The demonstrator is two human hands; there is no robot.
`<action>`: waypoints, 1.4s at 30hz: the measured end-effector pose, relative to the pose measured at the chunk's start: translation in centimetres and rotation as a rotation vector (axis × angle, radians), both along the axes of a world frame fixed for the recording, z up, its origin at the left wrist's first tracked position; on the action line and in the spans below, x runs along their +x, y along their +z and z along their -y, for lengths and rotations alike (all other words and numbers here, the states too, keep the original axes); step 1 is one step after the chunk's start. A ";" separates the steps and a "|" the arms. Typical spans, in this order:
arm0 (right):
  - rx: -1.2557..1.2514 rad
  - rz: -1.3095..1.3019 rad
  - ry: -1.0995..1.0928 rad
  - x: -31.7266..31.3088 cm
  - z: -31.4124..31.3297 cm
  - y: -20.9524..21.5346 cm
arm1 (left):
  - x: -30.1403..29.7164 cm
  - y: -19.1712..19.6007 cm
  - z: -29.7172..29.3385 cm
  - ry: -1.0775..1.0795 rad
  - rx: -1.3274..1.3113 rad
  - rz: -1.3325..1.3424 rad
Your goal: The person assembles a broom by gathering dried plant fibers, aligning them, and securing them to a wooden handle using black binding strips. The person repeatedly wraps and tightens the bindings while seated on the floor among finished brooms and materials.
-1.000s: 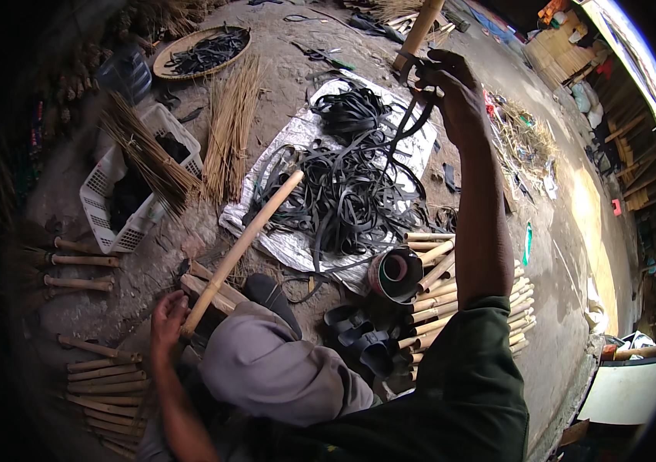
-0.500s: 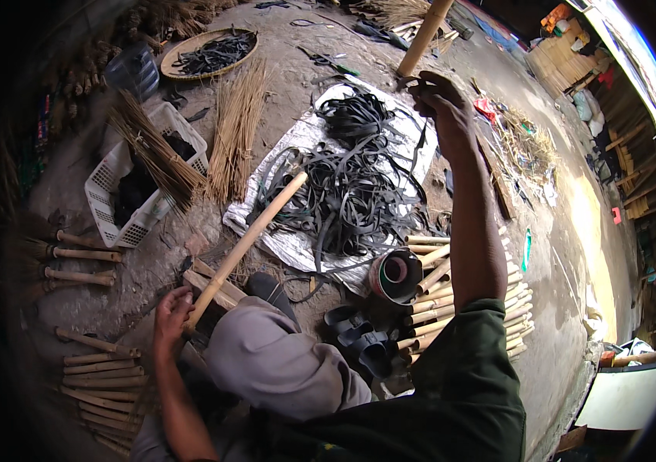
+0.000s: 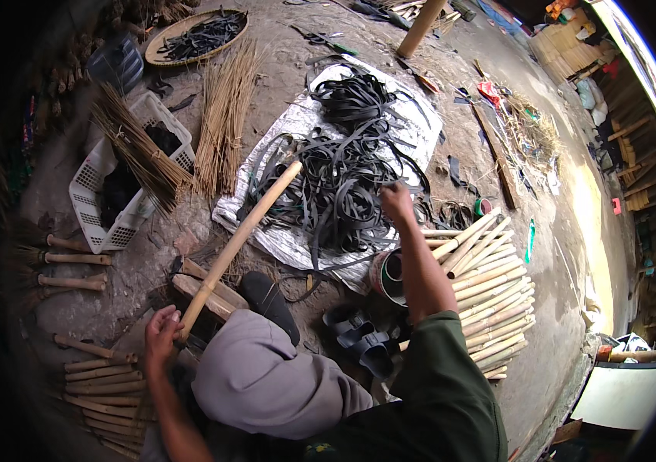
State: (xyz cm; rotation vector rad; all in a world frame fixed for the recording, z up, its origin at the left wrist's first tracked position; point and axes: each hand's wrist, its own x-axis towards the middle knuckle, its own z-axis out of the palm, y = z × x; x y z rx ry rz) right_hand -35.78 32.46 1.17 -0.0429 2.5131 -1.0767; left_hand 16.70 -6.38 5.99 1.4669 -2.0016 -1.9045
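Observation:
A long bamboo pole [image 3: 243, 235] slants up from beside my grey-clad knee toward a heap of flat black strips [image 3: 351, 192]. Bent fingers of my left hand [image 3: 161, 331] close on its lower end. Over the right edge of the heap is my right hand [image 3: 398, 202], closed like a fist; whatever is in its fingers is hidden. The strips lie tangled and coiled on a white woven sheet [image 3: 270, 165]. Under the pole, near my dark-covered foot [image 3: 268, 304], sits a wooden block [image 3: 206, 296].
Cut bamboo poles [image 3: 493, 300] are stacked at right, beside a bucket [image 3: 383, 277] and sandals [image 3: 358, 339]. Shorter bamboo pieces [image 3: 105, 389] lie at lower left. A white crate [image 3: 101, 219], bundled thin sticks [image 3: 226, 123] and a round basket [image 3: 160, 58] stand farther off. An upright post [image 3: 420, 31] rises at the back.
My right hand has come down from its raised place near the post to the right edge of the strip heap. My left hand stays at the pole's lower end.

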 end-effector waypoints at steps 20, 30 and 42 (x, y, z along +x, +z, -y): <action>-0.527 -0.318 0.185 -6.3 1.6 17.8 | -5.3 2.2 -2.3 -0.108 -0.040 -0.036; -1.154 -0.142 0.190 -4.1 1.9 25.0 | -5.7 1.7 -2.1 -0.150 -0.023 -0.118; -0.857 -0.580 0.122 0.3 7.6 28.3 | -6.3 2.1 -1.2 -0.133 0.021 -0.237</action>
